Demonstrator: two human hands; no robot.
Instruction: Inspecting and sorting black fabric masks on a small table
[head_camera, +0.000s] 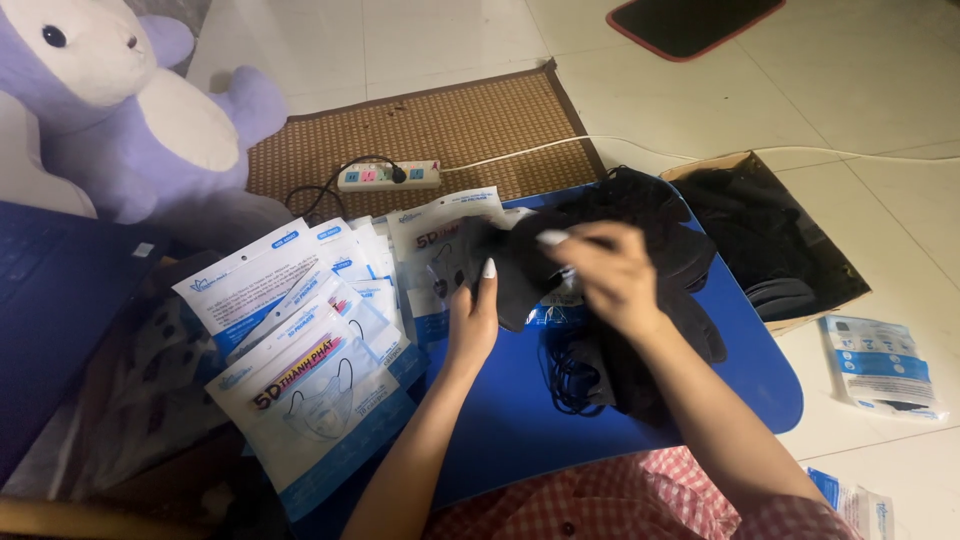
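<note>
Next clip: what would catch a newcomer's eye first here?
Probably the two hands at the centre: the left hand and right hand both grip a black face mask above a blue tray table, with a heap of black masks under the right wrist. To the left lies a fan of white and blue mask packets. A big purple and white plush toy sits in the top left corner.

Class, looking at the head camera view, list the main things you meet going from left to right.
Purple plush toy → stack of white-and-blue packets → left hand → right hand → open cardboard box → single packet on the floor.
</note>
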